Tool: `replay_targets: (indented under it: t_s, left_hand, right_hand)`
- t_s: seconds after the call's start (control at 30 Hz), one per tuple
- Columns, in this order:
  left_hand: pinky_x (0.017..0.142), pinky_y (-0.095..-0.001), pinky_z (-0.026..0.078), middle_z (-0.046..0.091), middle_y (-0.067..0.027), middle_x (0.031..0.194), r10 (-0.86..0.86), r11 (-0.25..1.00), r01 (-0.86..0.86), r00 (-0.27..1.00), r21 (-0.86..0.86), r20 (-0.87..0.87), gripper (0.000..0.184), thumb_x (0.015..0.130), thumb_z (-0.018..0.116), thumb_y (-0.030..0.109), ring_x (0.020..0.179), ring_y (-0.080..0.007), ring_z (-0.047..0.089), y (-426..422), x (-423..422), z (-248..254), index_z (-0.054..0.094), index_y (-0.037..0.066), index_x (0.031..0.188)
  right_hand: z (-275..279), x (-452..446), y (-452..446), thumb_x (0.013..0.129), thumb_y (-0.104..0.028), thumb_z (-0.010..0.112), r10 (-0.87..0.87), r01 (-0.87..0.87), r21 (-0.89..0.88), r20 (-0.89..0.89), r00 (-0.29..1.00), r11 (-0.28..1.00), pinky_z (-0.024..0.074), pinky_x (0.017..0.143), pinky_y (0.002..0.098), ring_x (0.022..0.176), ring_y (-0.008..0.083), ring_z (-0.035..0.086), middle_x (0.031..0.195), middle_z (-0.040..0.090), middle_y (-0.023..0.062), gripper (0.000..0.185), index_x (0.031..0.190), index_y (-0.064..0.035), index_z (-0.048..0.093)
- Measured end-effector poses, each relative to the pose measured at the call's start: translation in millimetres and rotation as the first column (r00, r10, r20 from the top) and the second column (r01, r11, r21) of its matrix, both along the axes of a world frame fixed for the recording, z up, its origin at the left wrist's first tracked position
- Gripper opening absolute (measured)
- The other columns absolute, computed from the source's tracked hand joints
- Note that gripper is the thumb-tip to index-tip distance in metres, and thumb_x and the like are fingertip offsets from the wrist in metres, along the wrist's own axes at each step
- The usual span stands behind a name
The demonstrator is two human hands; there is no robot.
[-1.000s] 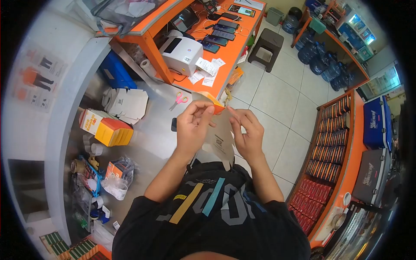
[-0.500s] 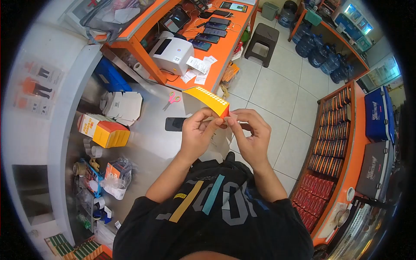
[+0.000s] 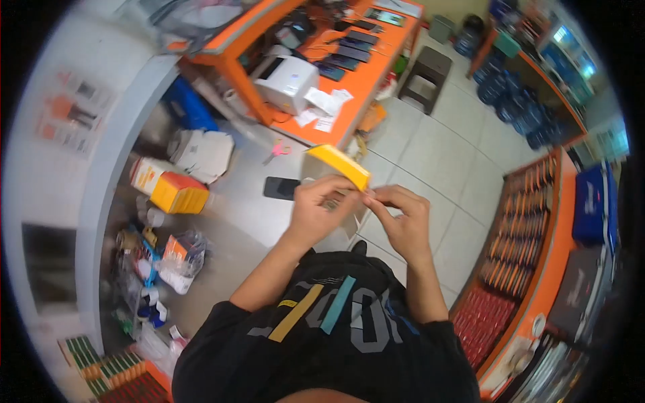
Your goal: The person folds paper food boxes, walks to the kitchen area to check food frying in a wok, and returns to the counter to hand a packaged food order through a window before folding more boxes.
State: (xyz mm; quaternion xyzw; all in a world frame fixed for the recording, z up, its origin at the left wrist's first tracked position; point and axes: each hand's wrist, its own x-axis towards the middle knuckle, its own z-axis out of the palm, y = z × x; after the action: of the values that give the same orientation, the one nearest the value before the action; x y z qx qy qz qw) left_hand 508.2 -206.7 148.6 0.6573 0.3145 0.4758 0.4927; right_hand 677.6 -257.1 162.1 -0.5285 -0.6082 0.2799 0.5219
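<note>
In front of my chest, a small yellow cardboard carton [image 3: 339,165] is held between both hands, sloping down to the right. My left hand [image 3: 316,211] grips it from below near its lower end. The thumb and fingers of my right hand [image 3: 405,211] are pinched at that same end, close to the left fingertips. Some fingers are hidden and the frame is blurred. On the metal counter [image 3: 235,228] beside my left hand lies a black phone [image 3: 281,189]. Pink-handled scissors [image 3: 279,149] lie just beyond it.
Yellow, orange and white folded cartons [image 3: 171,188] stand on the counter at left, near stacked white cardboard [image 3: 201,153]. A white label printer [image 3: 287,83] and several phones occupy the orange desk [image 3: 295,129]. At right is a stocked shelf [image 3: 517,235]; a dark stool [image 3: 426,77] stands behind.
The view has shifted and blurred. My hands and the carton appear slightly farther right and lower, and the carton's dotted and orange-red faces no longer show clearly. Both hands keep hold at its lower end.
</note>
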Motion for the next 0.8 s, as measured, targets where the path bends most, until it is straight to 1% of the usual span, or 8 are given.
replay_targets:
  t_s: [0.33, 0.47, 0.5, 0.57, 0.6, 0.67, 0.73, 0.8]
  left_hand:
    - [0.067, -0.0283, 0.055, 0.066, -0.0084, 0.079, 0.321, 0.936, -0.306, 0.945, 0.176, -0.059, 0.01, 0.082, 0.069, 0.001, 0.073, -0.0199, 0.069, -13.2, -21.1, -18.8, 0.06, 0.001, 0.087]
    - [0.056, -0.0288, 0.052, 0.064, -0.0073, 0.075, 0.529, 0.838, -0.486, 0.835, 0.249, -0.151, 0.017, 0.082, 0.071, 0.003, 0.067, -0.0189, 0.067, -12.8, -45.1, -25.5, 0.054, 0.003, 0.081]
    - [0.055, -0.0282, 0.051, 0.062, -0.0064, 0.072, 0.416, 0.909, -0.388, 0.874, 0.154, -0.252, 0.018, 0.083, 0.071, 0.006, 0.065, -0.0176, 0.066, -16.7, -58.3, -9.3, 0.053, 0.003, 0.081]
    - [0.051, -0.0269, 0.047, 0.059, -0.0046, 0.069, 0.123, 0.942, -0.196, 0.957, -0.273, -0.262, 0.022, 0.086, 0.07, 0.016, 0.066, -0.013, 0.064, -26.1, -84.5, 23.0, 0.053, 0.003, 0.082]
    - [0.051, -0.0269, 0.047, 0.059, -0.0046, 0.069, 0.158, 0.933, -0.229, 0.954, -0.277, -0.256, 0.022, 0.086, 0.07, 0.016, 0.066, -0.013, 0.064, -25.0, -96.6, 23.8, 0.053, 0.003, 0.082]
    - [0.051, -0.0263, 0.047, 0.062, -0.0067, 0.082, 0.501, 0.861, -0.506, 0.823, 0.056, -0.267, 0.026, 0.087, 0.07, 0.022, 0.074, -0.0122, 0.063, -24.5, -123.0, 23.8, 0.054, 0.003, 0.093]
    - [0.058, -0.0266, 0.049, 0.061, -0.0091, 0.098, 0.553, 0.82, -0.571, 0.808, -0.04, -0.205, 0.038, 0.088, 0.069, 0.023, 0.084, -0.0133, 0.061, -19.0, -135.3, 6.4, 0.05, 0.002, 0.114]
    - [0.071, -0.0341, 0.051, 0.061, -0.0171, 0.101, 0.322, 0.795, -0.309, 0.944, -0.522, -0.069, 0.064, 0.085, 0.069, 0.036, 0.079, -0.0245, 0.065, -10.7, -150.1, -33.4, 0.039, 0.005, 0.133]
  right_hand:
    - [-39.5, -41.8, 23.8, 0.083, -0.007, 0.074, -0.034, -0.002, -0.161, -0.221, 0.975, 0.987, 0.0553, 0.071, 0.0282, 0.073, 0.0123, 0.067, 0.079, 0.069, 0.0103, 0.016, 0.089, 0.0048, 0.066]
    - [-24.9, -74.3, 35.3, 0.084, -0.002, 0.069, -0.092, 0.097, -0.008, 0.263, 0.96, 0.995, 0.0538, 0.07, 0.0295, 0.077, 0.0186, 0.068, 0.087, 0.069, 0.0103, 0.01, 0.093, 0.0018, 0.064]
    - [-22.7, -80.4, 42.3, 0.084, 0.0, 0.067, -0.141, 0.086, 0.134, 0.481, 0.865, 0.987, 0.0532, 0.07, 0.0306, 0.079, 0.0216, 0.068, 0.09, 0.069, 0.01, 0.011, 0.095, 0.0005, 0.064]
    - [-26.7, -87.9, 54.0, 0.084, 0.001, 0.067, -0.123, 0.005, 0.231, 0.5, 0.857, 0.973, 0.0525, 0.07, 0.032, 0.081, 0.0237, 0.067, 0.093, 0.069, 0.0096, 0.013, 0.096, -0.0005, 0.064]
    - [-29.2, -93.5, 57.3, 0.083, 0.002, 0.066, -0.122, -0.055, 0.317, 0.511, 0.851, 0.947, 0.0519, 0.07, 0.0333, 0.083, 0.0257, 0.066, 0.095, 0.068, 0.0091, 0.016, 0.098, -0.0015, 0.064]
    - [-32.8, -110.2, 55.9, 0.079, 0.003, 0.068, -0.04, -0.189, 0.388, 0.51, 0.859, 0.902, 0.0529, 0.073, 0.0348, 0.085, 0.0281, 0.066, 0.099, 0.068, 0.0106, 0.02, 0.097, -0.0037, 0.066]
    - [-37.6, -124.8, 46.7, 0.074, 0.006, 0.068, 0.342, -0.581, 0.288, 0.583, 0.737, 0.761, 0.0524, 0.08, 0.0367, 0.094, 0.0324, 0.064, 0.107, 0.065, 0.0138, 0.026, 0.097, -0.0062, 0.067]
    - [-29.2, -150.6, 36.7, 0.07, 0.008, 0.067, 0.634, -0.762, 0.088, 0.498, 0.591, 0.641, 0.0497, 0.087, 0.0426, 0.107, 0.0385, 0.058, 0.116, 0.058, 0.0208, 0.026, 0.092, -0.0047, 0.063]
